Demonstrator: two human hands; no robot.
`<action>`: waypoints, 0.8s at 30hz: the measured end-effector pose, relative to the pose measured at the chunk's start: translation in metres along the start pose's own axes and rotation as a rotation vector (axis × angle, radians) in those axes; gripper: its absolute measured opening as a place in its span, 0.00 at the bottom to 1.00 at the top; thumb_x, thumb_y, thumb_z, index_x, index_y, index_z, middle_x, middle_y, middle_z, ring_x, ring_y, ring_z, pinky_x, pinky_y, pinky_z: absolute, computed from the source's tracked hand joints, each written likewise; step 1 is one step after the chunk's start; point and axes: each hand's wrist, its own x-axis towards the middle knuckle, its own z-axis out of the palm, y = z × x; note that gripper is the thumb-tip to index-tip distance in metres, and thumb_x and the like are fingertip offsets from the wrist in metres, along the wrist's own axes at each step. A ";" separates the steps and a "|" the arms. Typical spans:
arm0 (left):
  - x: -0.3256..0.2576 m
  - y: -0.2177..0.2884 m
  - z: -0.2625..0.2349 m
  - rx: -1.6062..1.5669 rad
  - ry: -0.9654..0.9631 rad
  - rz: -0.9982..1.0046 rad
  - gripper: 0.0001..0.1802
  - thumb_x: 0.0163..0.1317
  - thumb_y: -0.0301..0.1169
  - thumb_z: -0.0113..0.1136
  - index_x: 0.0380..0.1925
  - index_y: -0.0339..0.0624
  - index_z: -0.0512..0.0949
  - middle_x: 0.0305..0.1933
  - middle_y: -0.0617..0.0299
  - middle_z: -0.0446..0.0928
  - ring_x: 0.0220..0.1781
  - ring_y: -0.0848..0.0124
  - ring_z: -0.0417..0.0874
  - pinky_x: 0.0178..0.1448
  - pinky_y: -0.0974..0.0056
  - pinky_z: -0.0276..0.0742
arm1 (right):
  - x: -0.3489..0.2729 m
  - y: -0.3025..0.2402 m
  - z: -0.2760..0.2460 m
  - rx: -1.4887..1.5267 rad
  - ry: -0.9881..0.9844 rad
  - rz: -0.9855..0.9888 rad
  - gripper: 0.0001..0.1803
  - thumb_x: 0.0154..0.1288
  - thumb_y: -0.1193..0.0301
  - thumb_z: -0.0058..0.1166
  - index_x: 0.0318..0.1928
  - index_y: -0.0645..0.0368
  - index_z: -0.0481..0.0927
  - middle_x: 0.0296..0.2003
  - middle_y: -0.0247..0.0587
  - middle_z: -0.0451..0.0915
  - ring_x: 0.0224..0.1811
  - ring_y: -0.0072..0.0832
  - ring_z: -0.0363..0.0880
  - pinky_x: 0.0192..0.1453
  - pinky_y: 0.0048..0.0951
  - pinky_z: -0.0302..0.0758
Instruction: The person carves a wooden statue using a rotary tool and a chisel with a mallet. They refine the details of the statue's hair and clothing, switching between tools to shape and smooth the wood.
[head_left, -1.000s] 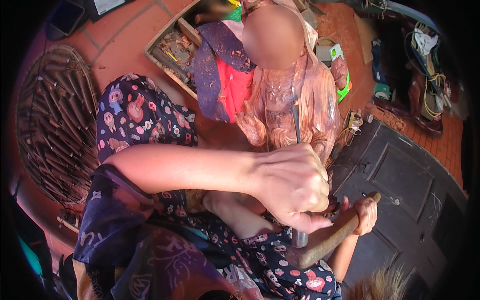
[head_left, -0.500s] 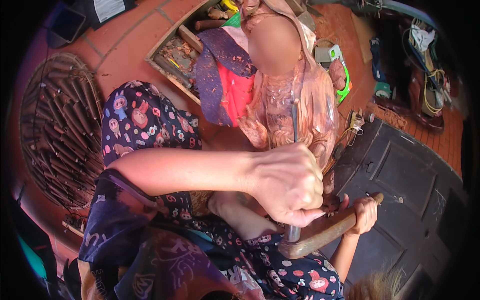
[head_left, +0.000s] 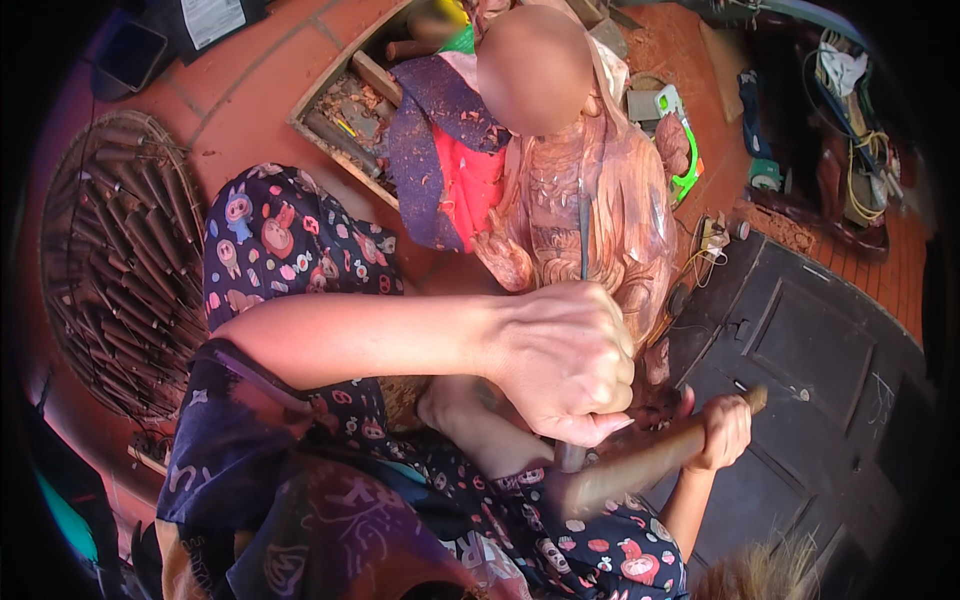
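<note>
My left hand (head_left: 562,362) is wrapped round a chisel, whose thin dark blade (head_left: 585,235) points away from me. Its tip lies against the chest of a carved reddish-brown wooden statue (head_left: 635,215) of a robed figure. The butt end (head_left: 570,457) of the chisel sticks out below my fist. In my right hand (head_left: 726,432) is a curved wooden mallet (head_left: 630,468), gripped near its far right end. The mallet's blurred striking end is close beside the chisel butt; whether they touch I cannot tell.
A round basket (head_left: 190,190) of many chisels stands at left. Behind the statue's left side are a wooden tray (head_left: 335,150) with shavings and a dark-and-red cloth (head_left: 465,190). A dark panelled board (head_left: 810,345) lies at right, near a green-framed tool (head_left: 687,178).
My left hand and the chisel have shifted slightly left, and the blade stands more upright. The statue's head leans a little further left. The mallet's striking end has moved slightly left and is blurred.
</note>
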 end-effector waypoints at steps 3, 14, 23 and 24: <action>0.003 -0.006 -0.004 0.017 -0.001 0.011 0.17 0.52 0.38 0.60 0.10 0.49 0.67 0.15 0.67 0.66 0.20 0.68 0.73 0.21 0.63 0.67 | -0.004 -0.005 -0.009 0.083 0.052 -0.028 0.16 0.49 0.76 0.70 0.27 0.63 0.71 0.23 0.45 0.76 0.22 0.39 0.76 0.27 0.37 0.76; 0.004 0.031 0.025 0.111 0.100 0.012 0.20 0.56 0.44 0.59 0.12 0.49 0.66 0.17 0.69 0.63 0.22 0.73 0.69 0.24 0.68 0.64 | 0.007 -0.023 -0.008 0.123 0.066 0.091 0.34 0.41 0.45 0.73 0.29 0.57 0.67 0.18 0.37 0.72 0.20 0.35 0.75 0.26 0.34 0.75; -0.001 0.018 0.039 -0.017 0.106 0.009 0.18 0.53 0.40 0.62 0.11 0.48 0.68 0.17 0.67 0.66 0.22 0.71 0.72 0.25 0.65 0.68 | 0.014 -0.036 -0.027 0.128 -0.061 0.002 0.33 0.41 0.51 0.76 0.32 0.57 0.66 0.23 0.37 0.73 0.23 0.34 0.78 0.26 0.34 0.77; 0.000 0.018 0.038 -0.021 0.108 0.004 0.18 0.53 0.40 0.62 0.11 0.48 0.67 0.17 0.68 0.66 0.22 0.70 0.72 0.25 0.65 0.68 | 0.015 -0.035 -0.028 0.142 -0.068 -0.012 0.33 0.41 0.52 0.76 0.32 0.58 0.66 0.23 0.38 0.74 0.23 0.35 0.78 0.26 0.34 0.77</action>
